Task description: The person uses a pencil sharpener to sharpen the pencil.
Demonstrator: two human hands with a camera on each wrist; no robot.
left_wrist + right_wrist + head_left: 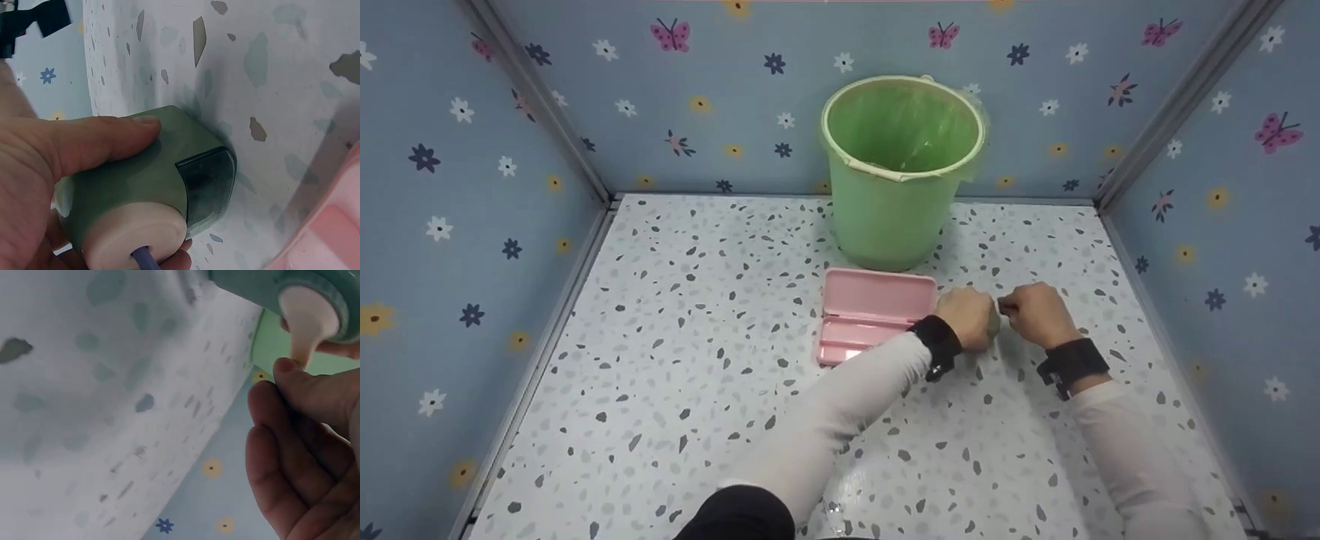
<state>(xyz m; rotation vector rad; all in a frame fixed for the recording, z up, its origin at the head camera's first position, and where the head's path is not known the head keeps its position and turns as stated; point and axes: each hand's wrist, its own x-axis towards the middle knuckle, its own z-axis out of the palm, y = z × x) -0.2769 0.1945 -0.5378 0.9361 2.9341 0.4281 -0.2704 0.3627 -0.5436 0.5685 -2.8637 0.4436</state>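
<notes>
My left hand grips a green pencil sharpener, its thumb lying across the top in the left wrist view. A purple pencil stands in the hole of the sharpener's pale round front. The dark see-through shavings window faces the pink case. On the far side, my right hand pinches the pale crank handle between thumb and forefinger. The other fingers of that hand are curled below, in the right wrist view. In the head view the left hand hides most of the sharpener.
An open pink pencil case lies just left of the hands. Behind it a green bucket with a clear liner stands against the back wall. Flower-patterned walls border the speckled white tabletop at the back and sides.
</notes>
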